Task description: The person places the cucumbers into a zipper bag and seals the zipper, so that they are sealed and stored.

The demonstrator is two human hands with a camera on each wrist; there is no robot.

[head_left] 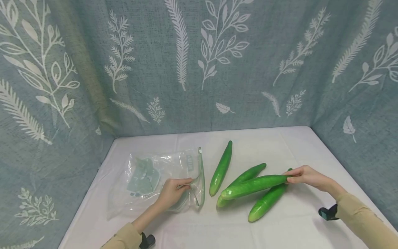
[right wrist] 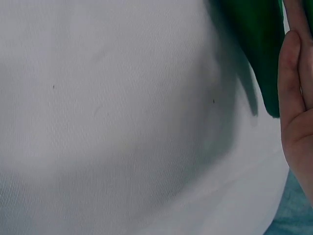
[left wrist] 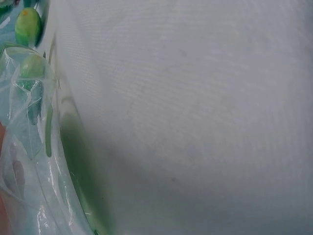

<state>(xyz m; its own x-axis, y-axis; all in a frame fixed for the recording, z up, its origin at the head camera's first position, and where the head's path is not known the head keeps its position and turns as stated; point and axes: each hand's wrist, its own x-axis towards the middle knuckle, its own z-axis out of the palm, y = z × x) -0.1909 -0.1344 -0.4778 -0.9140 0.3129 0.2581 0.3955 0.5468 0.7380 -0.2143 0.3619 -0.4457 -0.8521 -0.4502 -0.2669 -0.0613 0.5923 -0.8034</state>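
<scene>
Only the head view takes in both hands and all the cucumbers; the left wrist view adds a close look at the bag's wrinkled film, with a pale cucumber tip showing through it, while the right wrist view shows fingers beside a dark, tapering end. There are four cucumbers and one clear bag (head_left: 172, 164). The left hand (head_left: 171, 194) pinches the bag's film near its mouth, at the left of the table (head_left: 186, 231). The right hand (head_left: 306, 176) grips the slim right end of one cucumber (head_left: 255, 186), which slants over the others; whether its left end touches the one beneath cannot be told. Three more lie on the cloth: a left cucumber (head_left: 221, 169), a middle cucumber (head_left: 250, 174) partly covered, and a right cucumber (head_left: 268, 204) nearest the table's near side. All are long, smooth and glossy, deep green fading to yellowish at the blunt near ends. The bag is thin, shiny plastic with a green closure strip (head_left: 202, 186) and a blue-green patch (head_left: 144, 176); behind hangs a woven-looking, leaf-patterned curtain (head_left: 149, 69).
</scene>
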